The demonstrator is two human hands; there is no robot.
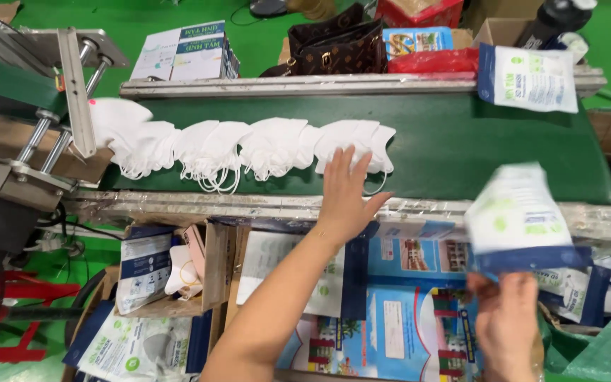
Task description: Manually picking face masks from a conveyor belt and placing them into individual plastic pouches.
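A row of several white face masks (249,148) lies overlapping along the green conveyor belt (475,148). My left hand (344,194) reaches over the belt's near rail with fingers spread, its fingertips at the rightmost masks (358,138). My right hand (507,322) is low at the right, holding up a white and blue packaging pouch (518,216), which is blurred by motion.
Another pouch (528,78) lies on the belt's far rail. A brown handbag (337,46), boxes and a red bag stand behind. Below the near rail are cardboard boxes (171,276) with pouches and masks, printed sheets (404,304), more pouches at the right. A metal machine frame (72,92) is at left.
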